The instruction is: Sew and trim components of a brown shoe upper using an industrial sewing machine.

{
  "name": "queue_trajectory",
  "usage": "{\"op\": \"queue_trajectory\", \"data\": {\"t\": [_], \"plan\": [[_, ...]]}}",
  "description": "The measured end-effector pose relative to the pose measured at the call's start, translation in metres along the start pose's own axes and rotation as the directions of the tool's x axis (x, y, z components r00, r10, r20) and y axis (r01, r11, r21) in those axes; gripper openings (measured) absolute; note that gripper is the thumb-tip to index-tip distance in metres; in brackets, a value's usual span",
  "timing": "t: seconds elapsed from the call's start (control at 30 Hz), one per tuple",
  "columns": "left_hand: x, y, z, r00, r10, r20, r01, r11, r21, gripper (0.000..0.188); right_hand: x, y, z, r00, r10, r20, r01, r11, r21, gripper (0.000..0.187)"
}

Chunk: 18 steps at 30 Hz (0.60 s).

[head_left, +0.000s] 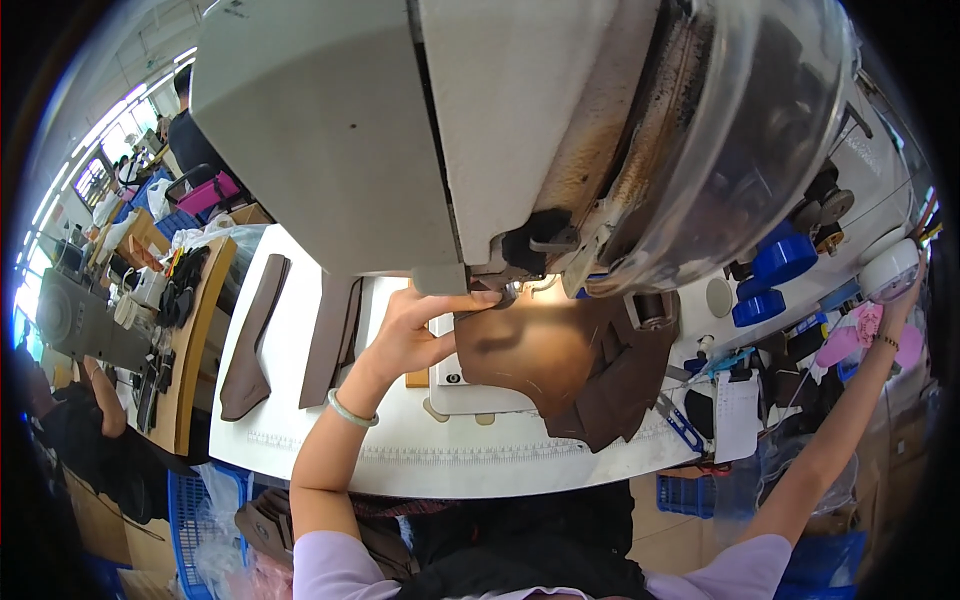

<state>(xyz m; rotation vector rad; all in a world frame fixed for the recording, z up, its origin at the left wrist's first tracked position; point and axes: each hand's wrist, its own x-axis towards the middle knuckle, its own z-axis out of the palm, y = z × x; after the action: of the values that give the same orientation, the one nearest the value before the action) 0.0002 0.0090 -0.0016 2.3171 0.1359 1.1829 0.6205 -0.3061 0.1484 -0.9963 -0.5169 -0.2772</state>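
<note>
A large grey-white sewing machine (330,140) fills the upper middle of the head view. Under its needle area lies a brown leather piece (540,365), lit by the lamp, with several darker brown pieces (620,390) stacked against its right side. My left hand (410,330) grips the leather's left edge, its index finger reaching close to the presser foot (508,295). The thumb lies lower along the same edge. Far to the right, my right arm stretches out and my right hand (902,300) is closed round the white handwheel (888,272), its fingers partly hidden.
More brown pieces (258,340) lie left on the white table (330,455). Blue-handled scissors (680,425), a white note sheet (737,415) and blue spools (782,262) are on the right. A blue basket (190,520) stands below left. Another person's arm (105,400) shows at far left.
</note>
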Motion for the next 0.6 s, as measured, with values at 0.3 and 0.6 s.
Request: {"op": "queue_trajectory", "data": {"t": [0.3, 0.6], "plan": [[0.001, -0.016, -0.008, 0.968, -0.197, 0.157, 0.243, 0.894, -0.377, 0.037, 0.011, -0.005, 0.004, 0.991, 0.130, -0.007, -0.130, 0.989, 0.070, 0.048], [0.005, -0.008, -0.013, 0.956, -0.213, 0.200, 0.270, 0.907, -0.324, 0.040, -0.003, -0.012, 0.025, 0.983, 0.182, -0.023, -0.181, 0.982, 0.053, 0.044]]}}
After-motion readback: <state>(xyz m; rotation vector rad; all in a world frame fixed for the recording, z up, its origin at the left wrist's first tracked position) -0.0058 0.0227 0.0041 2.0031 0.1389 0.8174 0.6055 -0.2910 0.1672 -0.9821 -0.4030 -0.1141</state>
